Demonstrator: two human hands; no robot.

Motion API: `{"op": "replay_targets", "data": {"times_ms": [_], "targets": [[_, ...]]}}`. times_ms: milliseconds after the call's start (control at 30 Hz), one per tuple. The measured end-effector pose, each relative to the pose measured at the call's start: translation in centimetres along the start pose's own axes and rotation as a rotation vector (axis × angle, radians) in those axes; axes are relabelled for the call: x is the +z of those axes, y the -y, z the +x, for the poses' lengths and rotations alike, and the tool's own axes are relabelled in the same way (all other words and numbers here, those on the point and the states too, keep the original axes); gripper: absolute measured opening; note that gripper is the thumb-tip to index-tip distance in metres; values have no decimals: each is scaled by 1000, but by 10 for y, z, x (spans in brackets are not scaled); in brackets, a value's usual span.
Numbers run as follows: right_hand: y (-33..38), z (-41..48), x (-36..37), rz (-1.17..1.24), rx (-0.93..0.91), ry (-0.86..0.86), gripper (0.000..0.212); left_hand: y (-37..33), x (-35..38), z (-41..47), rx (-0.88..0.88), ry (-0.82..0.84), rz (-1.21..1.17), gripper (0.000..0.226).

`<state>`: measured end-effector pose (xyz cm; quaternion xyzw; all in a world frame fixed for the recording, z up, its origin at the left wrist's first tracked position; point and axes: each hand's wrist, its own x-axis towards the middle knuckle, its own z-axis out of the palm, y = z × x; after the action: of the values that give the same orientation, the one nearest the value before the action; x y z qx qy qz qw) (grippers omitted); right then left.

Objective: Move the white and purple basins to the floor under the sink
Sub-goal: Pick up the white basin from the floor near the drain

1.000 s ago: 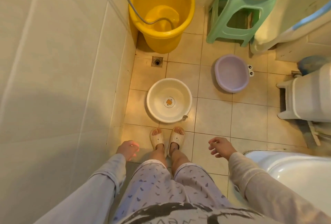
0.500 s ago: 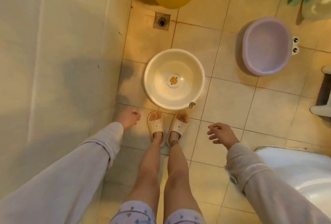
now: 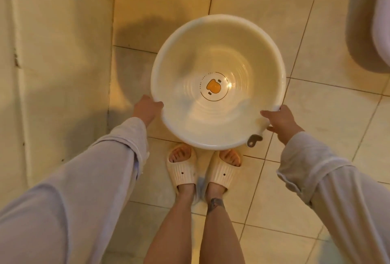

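White basin (image 3: 218, 82), round and glossy cream with an orange cartoon print in its bottom and a grey hanging tab on its near rim, sits at the tiled floor (image 3: 329, 116) just ahead of the slippers (image 3: 202, 171). Half a second ago both hands hung free; now left hand (image 3: 147, 108) and right hand (image 3: 280, 119) have fingers closed on opposite rims. Purple basin (image 3: 382, 21) lies at the floor's far right edge.

Wall (image 3: 54, 74) left; bare floor (image 3: 316, 126) right
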<state>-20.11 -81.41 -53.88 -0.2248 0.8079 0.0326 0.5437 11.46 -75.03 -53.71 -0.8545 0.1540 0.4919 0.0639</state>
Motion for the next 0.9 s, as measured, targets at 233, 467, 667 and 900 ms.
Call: {"op": "replay_targets", "data": {"times_ms": [233,467,667,900], "targets": [[-20,-12,-12,235,36,81,46,10,-10,-8,-55,91,-372,43],[-38,-156,-70,280,189,162,45,20,-73,-143,-137,119,-433,45],[-32,-308,-146,290,136,176,39,22,-141,-292,-80,140,-520,42],[-26,-437,-212,412,28,108,38,25,-197,-424,74,79,-424,45]]}}
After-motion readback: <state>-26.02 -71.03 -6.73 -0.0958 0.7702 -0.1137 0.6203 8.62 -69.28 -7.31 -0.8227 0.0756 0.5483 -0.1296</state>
